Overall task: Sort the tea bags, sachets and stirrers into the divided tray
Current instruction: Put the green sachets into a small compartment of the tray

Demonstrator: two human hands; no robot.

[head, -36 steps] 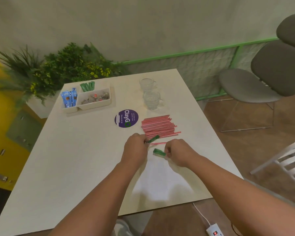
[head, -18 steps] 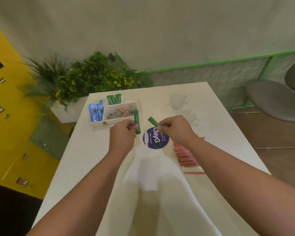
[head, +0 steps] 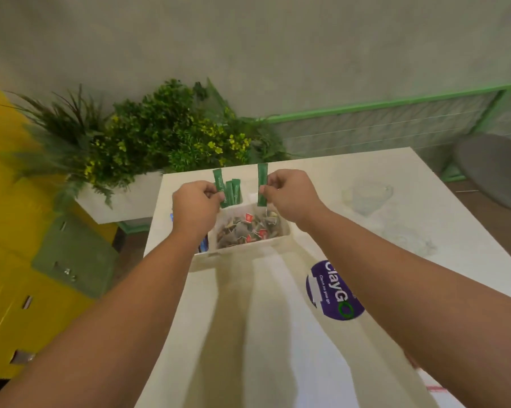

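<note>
The white divided tray (head: 242, 251) stands at the table's far left corner. Its big compartment holds a heap of tea bags (head: 249, 228). Blue sachets (head: 203, 244) peek out beside my left wrist. Several green sachets (head: 233, 191) stand in the far compartment. My left hand (head: 196, 206) pinches a green sachet (head: 218, 180) upright over that far compartment. My right hand (head: 288, 191) pinches another green sachet (head: 262, 184), held upright above the tray's far edge. One red stirrer (head: 435, 387) shows at the lower right edge.
A purple round sticker (head: 335, 293) lies on the table right of the tray. Two clear glass cups (head: 366, 197) stand blurred at the far right. A planter with greenery (head: 148, 142) sits behind the table's corner. Yellow cabinets (head: 18, 304) fill the left; a grey chair (head: 492, 169) is at right.
Both hands lifted a green sachet each from beside the stirrers and carried them forward and left to the tray. The view swung toward the tray, leaving most stirrers out of frame.
</note>
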